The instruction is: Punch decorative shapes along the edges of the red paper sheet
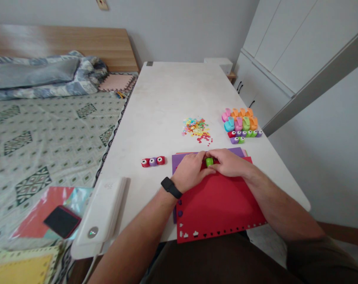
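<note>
A small green paper punch point(209, 161) sits on the far edge of a red sheet point(220, 205) that lies on the white table point(167, 106). My left hand point(190, 170), with a black watch on its wrist, and my right hand point(229, 162) are both closed around that punch, fingers pressed on it. The red sheet has a row of punched shapes along its near edge. A purple sheet point(181, 159) lies under it.
Three small punches point(153, 161) stand in a row left of the sheets. A pile of coloured cut-outs point(197, 128) and a group of larger punches point(242, 124) lie further back. A white device point(100, 215) rests at the table's left edge, beside a bed point(42, 130).
</note>
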Motion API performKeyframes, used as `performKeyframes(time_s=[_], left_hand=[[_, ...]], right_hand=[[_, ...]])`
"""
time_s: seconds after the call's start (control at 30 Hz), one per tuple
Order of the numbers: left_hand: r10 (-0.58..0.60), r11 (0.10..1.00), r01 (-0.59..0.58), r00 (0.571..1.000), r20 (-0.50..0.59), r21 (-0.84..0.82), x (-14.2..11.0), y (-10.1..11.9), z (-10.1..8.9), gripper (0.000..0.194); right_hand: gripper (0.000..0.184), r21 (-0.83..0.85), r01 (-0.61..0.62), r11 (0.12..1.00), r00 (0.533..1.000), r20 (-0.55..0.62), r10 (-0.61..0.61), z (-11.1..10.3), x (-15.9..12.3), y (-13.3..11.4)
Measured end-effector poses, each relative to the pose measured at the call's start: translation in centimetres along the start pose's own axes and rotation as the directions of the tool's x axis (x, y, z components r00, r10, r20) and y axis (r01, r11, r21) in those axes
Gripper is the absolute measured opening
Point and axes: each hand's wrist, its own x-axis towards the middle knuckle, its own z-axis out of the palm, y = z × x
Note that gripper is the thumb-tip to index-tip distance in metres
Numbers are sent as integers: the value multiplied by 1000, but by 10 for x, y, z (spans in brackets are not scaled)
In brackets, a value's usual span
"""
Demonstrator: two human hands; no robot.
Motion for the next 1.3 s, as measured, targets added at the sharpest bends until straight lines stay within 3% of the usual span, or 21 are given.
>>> performKeyframes(time_s=[0.6, 0.9, 1.13, 1.3], left_hand=[[-35, 998, 32, 998, 54, 55, 3, 2, -1, 41], [20, 1000, -20, 1000, -5, 6, 0, 0, -4, 41], [26, 1000, -26, 1000, -18, -3, -6, -8, -11, 61], [3, 1000, -3, 1000, -2, 16, -8, -13, -13, 61]], right_hand=[[16, -4, 5, 1000, 1000, 5, -5, 5, 1, 1], [21, 5, 31, 999, 999, -15, -31, 2, -2, 1], [29, -24, 27, 999, 1000, 9, -26, 0, -2, -3], [32, -26, 51, 998, 999, 17, -51, -2, -2, 0]])
